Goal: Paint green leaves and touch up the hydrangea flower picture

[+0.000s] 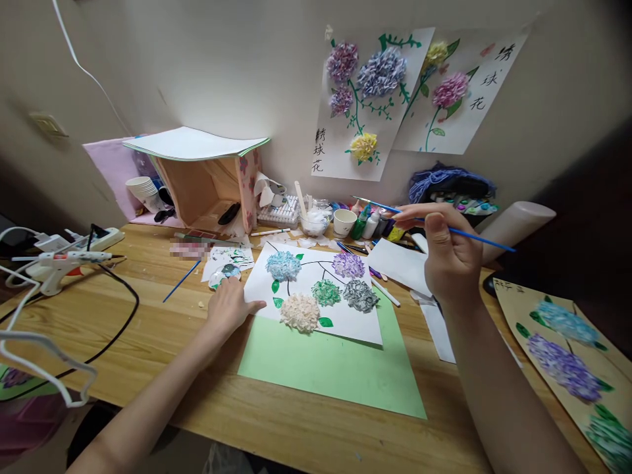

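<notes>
My right hand [447, 247] is raised over the right side of the desk, its fingers closed on a slim blue paintbrush [481, 239]. The brush tip points left, towards the paint bottles. My left hand [228, 304] rests on the desk with its thumb spread out to the paper's left edge. Its fingers touch a small round paint palette [217, 278] with dark smears, and their tips are partly hidden. Between my hands lies a white sheet [261, 280] with raised blue, purple, green, grey and cream flowers and painted green leaves. Under it is a light green sheet [326, 365].
A glue gun [59, 271] with cables lies left, near another blue brush [182, 281]. At the back stand an open box [197, 184], a paper cup [344, 224] and paint bottles [370, 225]. Flower pictures [355, 145] hang on the wall; another [563, 359] lies at right.
</notes>
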A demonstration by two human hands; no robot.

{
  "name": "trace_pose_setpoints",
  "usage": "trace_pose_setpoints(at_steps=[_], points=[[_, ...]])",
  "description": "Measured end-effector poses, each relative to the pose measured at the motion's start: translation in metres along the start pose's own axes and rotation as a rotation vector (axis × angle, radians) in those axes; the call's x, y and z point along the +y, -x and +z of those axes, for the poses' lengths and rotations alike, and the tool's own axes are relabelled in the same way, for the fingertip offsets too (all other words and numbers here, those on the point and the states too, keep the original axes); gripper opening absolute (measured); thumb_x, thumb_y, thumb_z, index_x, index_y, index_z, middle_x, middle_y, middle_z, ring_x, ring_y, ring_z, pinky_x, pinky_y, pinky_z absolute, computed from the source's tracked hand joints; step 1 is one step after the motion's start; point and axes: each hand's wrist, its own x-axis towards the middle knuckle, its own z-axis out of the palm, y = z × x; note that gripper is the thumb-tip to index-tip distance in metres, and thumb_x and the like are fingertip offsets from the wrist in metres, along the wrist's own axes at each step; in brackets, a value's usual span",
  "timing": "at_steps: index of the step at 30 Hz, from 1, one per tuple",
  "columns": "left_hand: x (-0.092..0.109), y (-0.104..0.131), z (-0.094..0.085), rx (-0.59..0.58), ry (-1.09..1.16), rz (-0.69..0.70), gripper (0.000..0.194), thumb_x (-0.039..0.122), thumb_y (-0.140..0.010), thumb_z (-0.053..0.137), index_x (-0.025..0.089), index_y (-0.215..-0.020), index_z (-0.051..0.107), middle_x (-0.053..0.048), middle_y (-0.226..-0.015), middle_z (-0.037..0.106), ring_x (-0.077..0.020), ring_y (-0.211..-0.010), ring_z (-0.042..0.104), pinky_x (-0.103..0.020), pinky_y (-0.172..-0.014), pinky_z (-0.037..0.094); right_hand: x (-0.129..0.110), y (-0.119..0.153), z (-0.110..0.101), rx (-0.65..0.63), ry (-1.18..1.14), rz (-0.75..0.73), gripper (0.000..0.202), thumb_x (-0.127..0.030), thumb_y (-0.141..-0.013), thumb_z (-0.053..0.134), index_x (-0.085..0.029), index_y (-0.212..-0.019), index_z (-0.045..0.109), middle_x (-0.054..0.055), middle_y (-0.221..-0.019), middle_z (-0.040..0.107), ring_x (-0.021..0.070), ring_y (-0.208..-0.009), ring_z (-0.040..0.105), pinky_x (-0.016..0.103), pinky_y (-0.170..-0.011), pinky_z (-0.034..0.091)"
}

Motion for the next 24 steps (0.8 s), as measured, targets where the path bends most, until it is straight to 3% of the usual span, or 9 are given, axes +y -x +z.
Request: trace_pose_setpoints(at_steps=[5,8,10,15,20,24], points=[[-0.013,-0.015,0.004,-0.036,0.442,-0.008,0.047,0.056,-0.065,0.066,0.02,-0.089,0.047,-0.011,-0.091,0.066,-0.0304,-0.085,0.064,-0.035,-0.066,0.044,0.0,0.0,-0.001,-0.007,-0.001,0.006,0.027,-0.033,-0.097,0.046,-0.024,-0.09,0.07,0.001,-0.091,0.068,0.0111,-0.079,0.062,0.027,-0.073,0.05],[-0.018,-0.026,0.001,-0.149,0.841,0.025,0.05,0.057,-0.059,0.068,0.019,-0.087,0.051,-0.005,-0.078,0.065,-0.0235,-0.072,0.062,-0.031,-0.061,0.043,0.001,-0.002,-0.002,0.005,-0.003,-0.007,0.028,-0.033,-0.096,0.046,-0.024,-0.089,0.07,0.001,-0.09,0.069,0.0116,-0.078,0.063,0.028,-0.071,0.05],[-0.02,-0.032,-0.005,-0.173,0.934,0.104,0.048,0.056,-0.06,0.067,0.017,-0.086,0.057,-0.003,-0.074,0.064,-0.0197,-0.068,0.06,-0.028,-0.059,0.042,0.001,-0.003,-0.002,0.019,-0.003,-0.015,0.029,-0.034,-0.096,0.045,-0.023,-0.088,0.071,0.002,-0.091,0.069,0.0123,-0.078,0.063,0.029,-0.07,0.049],[-0.024,-0.052,-0.017,-0.127,0.732,0.24,0.041,0.056,-0.069,0.055,0.017,-0.08,0.064,0.0,-0.061,0.059,-0.0174,-0.056,0.053,-0.026,-0.05,0.035,0.003,-0.005,-0.006,0.054,-0.014,-0.019,0.029,-0.035,-0.096,0.046,-0.023,-0.087,0.071,0.002,-0.088,0.069,0.0134,-0.076,0.064,0.03,-0.069,0.049],[-0.023,-0.084,-0.017,0.008,0.612,0.3,0.04,0.053,-0.067,0.054,0.018,-0.082,0.066,-0.005,-0.085,0.069,-0.0257,-0.084,0.061,-0.031,-0.072,0.044,0.003,-0.006,-0.008,0.06,-0.003,-0.026,0.029,-0.037,-0.096,0.046,-0.024,-0.086,0.07,0.002,-0.087,0.069,0.0133,-0.074,0.063,0.03,-0.068,0.049],[-0.017,-0.097,-0.016,0.063,0.523,0.293,0.035,0.048,-0.069,0.053,0.019,-0.084,0.066,-0.007,-0.088,0.07,-0.0276,-0.088,0.062,-0.032,-0.075,0.045,0.001,-0.007,-0.008,0.054,-0.008,0.002,0.03,-0.039,-0.095,0.046,-0.022,-0.087,0.07,0.003,-0.087,0.069,0.0134,-0.074,0.063,0.03,-0.067,0.049]])
